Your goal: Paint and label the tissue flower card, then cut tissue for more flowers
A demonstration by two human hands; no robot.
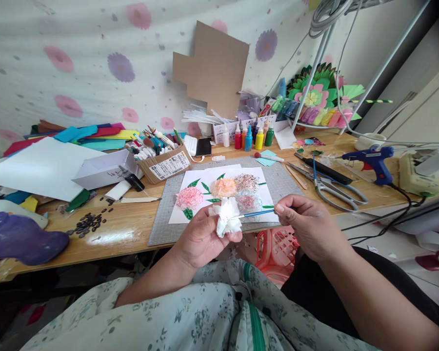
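My left hand [205, 236] holds a crumpled white tissue [227, 217] in front of the table edge. My right hand [307, 222] pinches the end of a thin blue paintbrush [258, 213], whose tip rests against the tissue. Just beyond, a white paper [175, 212] lies on a grey cutting mat [160, 229]. On that paper are a pink flower [189, 199], an orange flower [224, 187], a dark-speckled flower [246, 182] and a bluish-pink flower [249, 201], with green leaves around them.
Paint bottles [248, 139] stand behind the mat. To the right lie large scissors [329, 187] and a blue glue gun [369, 161] with its cord. Black pebble-like pieces [89, 223], a cardboard box [168, 165] of pens and a purple object [20, 239] are on the left.
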